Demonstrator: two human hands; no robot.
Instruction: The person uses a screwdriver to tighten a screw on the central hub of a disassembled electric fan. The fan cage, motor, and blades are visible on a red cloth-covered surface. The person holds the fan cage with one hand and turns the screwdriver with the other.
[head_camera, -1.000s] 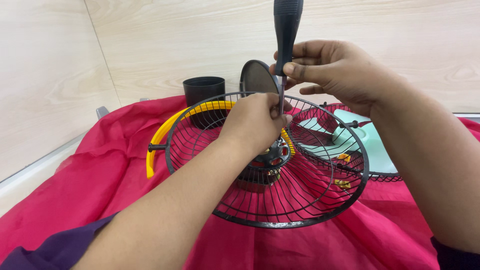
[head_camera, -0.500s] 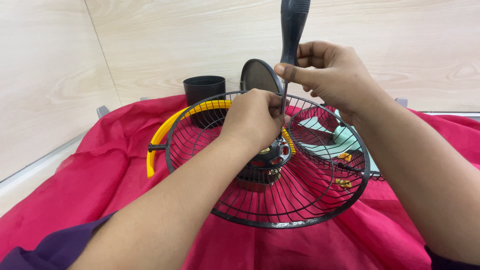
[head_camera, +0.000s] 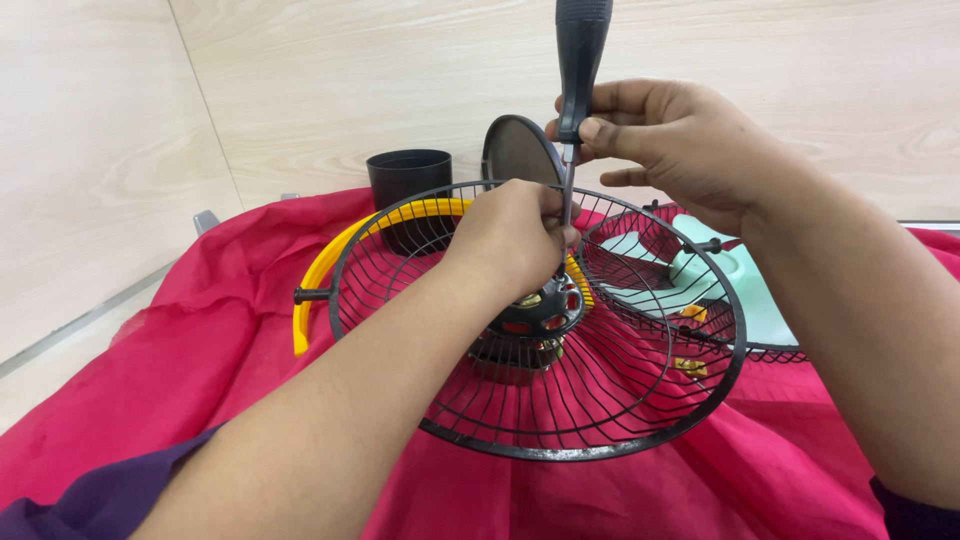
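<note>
A: What covers the tabletop?
B: A red cloth (head_camera: 200, 330) spreads over it, bunched in folds, with pale wood-grain walls behind and to the left

A: And the biggest thing on it?
B: A round black wire fan guard (head_camera: 620, 400) lies tilted on the cloth, open side up. A yellow ring (head_camera: 315, 280) curves around its left rear edge. Just to the right, a second guard (head_camera: 770, 350) sits partly behind it, with pale green fan blades (head_camera: 740, 275) inside

A: What is at the centre of the first guard?
B: A dark motor (head_camera: 535, 320) with red and brass parts showing, sitting in the middle of the wires

A: Anything behind?
B: A black cup (head_camera: 405, 180) stands at the back on the cloth, and a dark round disc (head_camera: 515, 150) stands upright beside it

A: The hands?
B: The right hand (head_camera: 680, 145) grips the black handle of a screwdriver (head_camera: 578, 70) held upright, its thin shaft pointing down toward the motor. The left hand (head_camera: 515, 240) is clenched above the motor, fingers pinched around the lower shaft near the tip; what lies under the tip I cannot tell
</note>
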